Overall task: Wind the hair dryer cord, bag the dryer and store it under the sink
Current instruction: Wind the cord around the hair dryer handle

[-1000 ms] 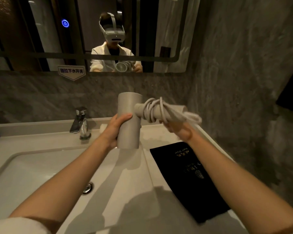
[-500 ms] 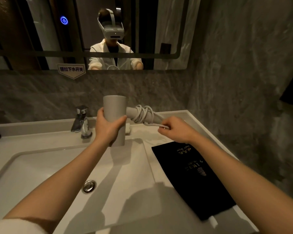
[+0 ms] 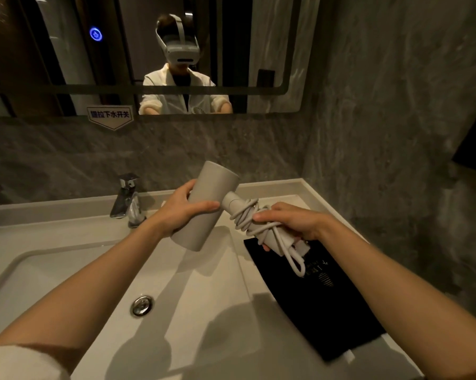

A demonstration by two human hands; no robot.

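Observation:
A pale grey hair dryer (image 3: 209,198) hangs tilted above the sink's right side. My left hand (image 3: 184,209) grips its barrel from the left. Its handle points right and down, with the white cord (image 3: 248,218) wound around it in several turns. My right hand (image 3: 289,223) is closed over the handle and the cord coils; a loop of cord (image 3: 294,260) and the plug end hang below that hand. A flat black bag (image 3: 322,305) with gold print lies on the counter, right of the basin and under the handle.
The white basin (image 3: 66,272) with its metal drain (image 3: 142,305) fills the lower left. A chrome tap (image 3: 127,200) stands behind the basin. A mirror (image 3: 272,50) and grey stone wall rise behind; another stone wall closes the right side.
The dryer has tilted and dropped closer to me. My right hand moved from the loose cord end onto the wrapped handle, which now points down over the bag.

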